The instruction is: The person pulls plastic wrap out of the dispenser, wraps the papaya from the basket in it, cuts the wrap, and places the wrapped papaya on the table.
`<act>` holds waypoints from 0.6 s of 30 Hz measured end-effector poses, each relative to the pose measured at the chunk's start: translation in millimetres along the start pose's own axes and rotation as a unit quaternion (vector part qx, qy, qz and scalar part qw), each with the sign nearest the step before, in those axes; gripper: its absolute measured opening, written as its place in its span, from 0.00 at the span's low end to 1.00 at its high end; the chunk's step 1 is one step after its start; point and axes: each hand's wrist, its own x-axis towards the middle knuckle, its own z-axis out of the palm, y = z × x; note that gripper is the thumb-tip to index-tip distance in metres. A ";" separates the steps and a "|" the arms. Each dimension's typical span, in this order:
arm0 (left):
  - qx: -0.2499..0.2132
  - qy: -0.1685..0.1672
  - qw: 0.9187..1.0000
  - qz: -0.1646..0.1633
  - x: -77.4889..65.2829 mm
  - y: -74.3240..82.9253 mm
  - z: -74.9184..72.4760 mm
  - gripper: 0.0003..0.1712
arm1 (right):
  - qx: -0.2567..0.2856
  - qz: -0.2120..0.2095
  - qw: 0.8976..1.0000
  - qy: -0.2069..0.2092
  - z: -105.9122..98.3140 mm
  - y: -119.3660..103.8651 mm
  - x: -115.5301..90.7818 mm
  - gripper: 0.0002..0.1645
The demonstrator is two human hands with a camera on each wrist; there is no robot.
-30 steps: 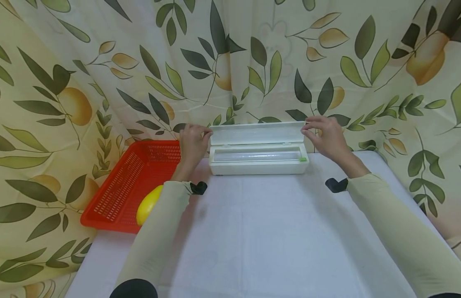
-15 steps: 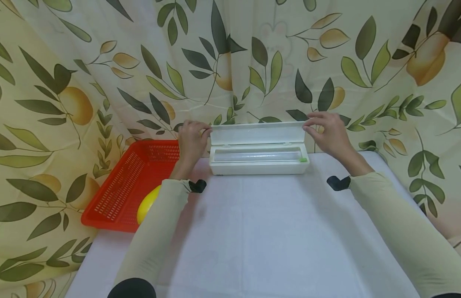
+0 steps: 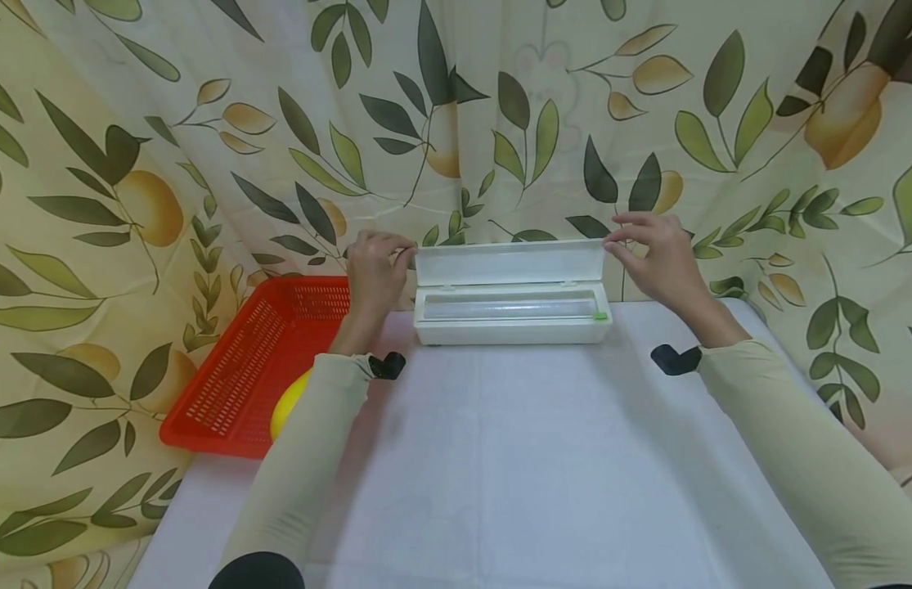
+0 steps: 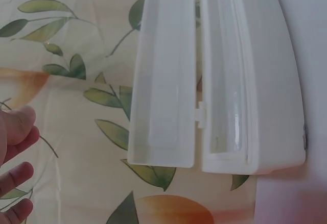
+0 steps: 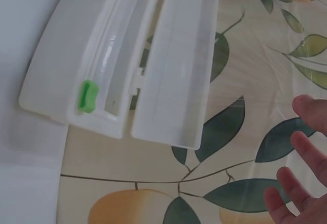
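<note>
A white plastic cling film dispenser [image 3: 511, 332] stands at the far edge of the table, its hinged lid [image 3: 510, 266] raised and tipped back. Inside lies a roll of clear film [image 3: 510, 307]. A small green slide cutter [image 5: 88, 96] sits at the right end of its front rail. My left hand [image 3: 376, 274] is beside the lid's left upper corner; the left wrist view shows its fingers [image 4: 15, 178] spread and apart from the lid. Beyond the other end is my right hand [image 3: 658, 258], fingers [image 5: 306, 147] spread, holding nothing.
On the left stands a red slotted plastic basket [image 3: 227, 446] with a smooth yellow rounded thing [image 3: 285, 402] in it, partly hidden by my left sleeve [image 3: 297, 466]. A leaf-and-fruit patterned curtain [image 3: 536, 123] hangs right behind the white-covered table [image 3: 529, 466].
Both hands have drawn slightly outward and up from the lid's corners, and the fingers have parted from it. The dispenser and its raised lid stay where they were.
</note>
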 end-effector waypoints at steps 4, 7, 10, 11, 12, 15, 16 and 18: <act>0.000 0.002 1.000 0.002 2.4 3.0 -3.2 0.07 | 0.002 -0.010 1.000 0.006 -3.9 -3.1 0.6 0.08; 0.003 0.005 1.000 0.006 3.9 5.0 -5.7 0.07 | 0.004 -0.016 1.000 0.009 -7.9 -7.9 0.6 0.07; 0.000 0.009 1.000 0.011 4.7 6.3 -8.4 0.06 | 0.001 -0.021 1.000 0.010 -10.6 -10.9 1.2 0.07; -0.001 0.011 1.000 0.012 5.1 6.5 -9.2 0.06 | 0.000 -0.024 1.000 0.011 -11.5 -11.7 1.6 0.07; -0.004 0.013 1.000 0.014 5.4 6.9 -10.1 0.06 | -0.001 -0.026 1.000 0.013 -12.3 -12.3 1.9 0.07; -0.012 0.017 1.000 0.018 6.6 8.5 -13.0 0.05 | -0.003 -0.038 0.999 0.021 -14.3 -12.6 3.1 0.06; -0.012 0.019 1.000 0.020 7.2 9.0 -13.9 0.05 | -0.003 -0.042 0.999 0.023 -15.2 -13.3 3.5 0.06; -0.014 0.024 0.999 0.027 8.2 9.6 -15.8 0.05 | -0.004 -0.048 0.998 0.028 -16.2 -13.1 4.3 0.06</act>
